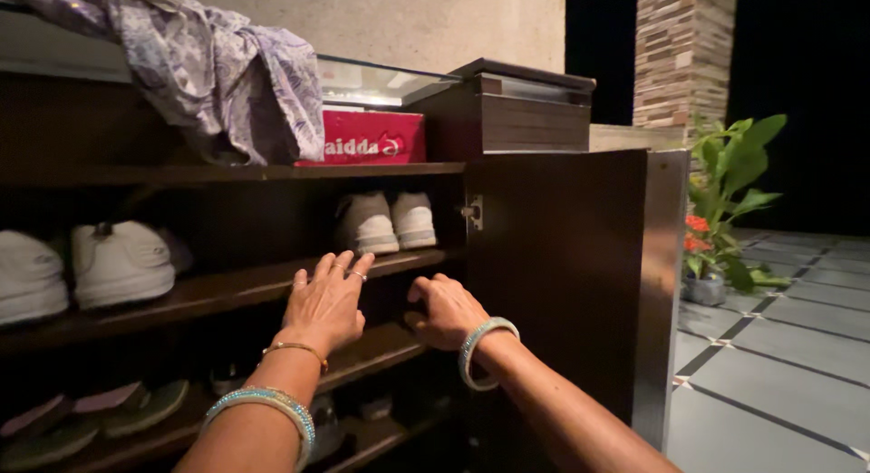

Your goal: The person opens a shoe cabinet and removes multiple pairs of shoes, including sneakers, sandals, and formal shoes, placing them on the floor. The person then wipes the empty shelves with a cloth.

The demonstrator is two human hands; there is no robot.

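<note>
My left hand [328, 301] is stretched toward the dark wooden shoe rack [227, 294], fingers spread, holding nothing, just below the edge of the middle shelf. My right hand [446, 312] is beside it with the fingers curled toward the dim space under that shelf; whether it grips anything is hidden. Both wrists wear bangles. A pair of beige sneakers [388, 222] stands on the middle shelf just above my hands. White sneakers [120, 261] sit farther left on the same shelf.
The open cabinet door [580, 283] stands to the right of my hands. A red shoebox [373, 137] and a patterned cloth [227, 74] lie on the upper shelf. Sandals [91, 419] rest on lower shelves. A potted plant with red flowers [720, 219] stands on the tiled floor at right.
</note>
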